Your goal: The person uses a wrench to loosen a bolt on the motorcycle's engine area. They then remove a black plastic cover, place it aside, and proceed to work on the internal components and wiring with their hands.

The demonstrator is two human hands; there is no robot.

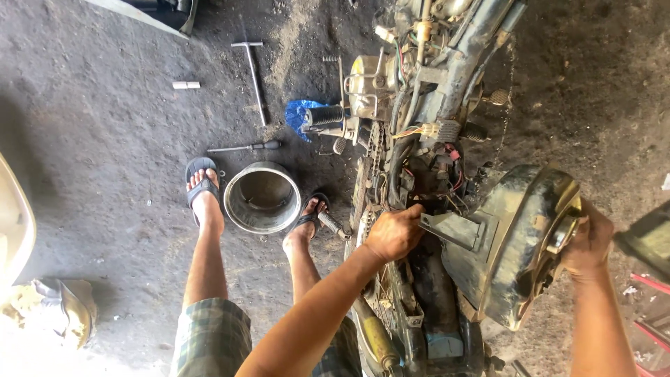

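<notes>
Nearest the camera: checked shorts (209, 335) and two bare forearms are seen reaching into a stripped motorcycle frame (433, 105) lying across the dirt floor (105, 160).

Left hand (394, 234) is closed in a fist, knuckles up, pressed against the frame just beside a black bracket (450, 230), below the wiring bundle (447, 164). What it grips is hidden under the fingers; cannot be told.

Right hand (590, 241) is wrapped around the far edge of a grimy rounded housing (516, 244), fingers curled on its rim. The housing is tilted, sitting between both hands, touching the frame on its left side.

Below the left hand a yellowish exhaust pipe (377, 338) is seen running along the frame.

Feet in sandals are planted on the floor, left foot (204, 195) and right foot (307, 220), with a round metal bowl (262, 197) between them, touching neither clearly.

Further out: a screwdriver (244, 147) lies just beyond the bowl, a T-handle wrench (252, 77) beyond that, a small white cylinder (185, 85) to its left. A blue bag (296, 112) is tucked against a ribbed black footpeg (326, 115) at the frame.
</notes>
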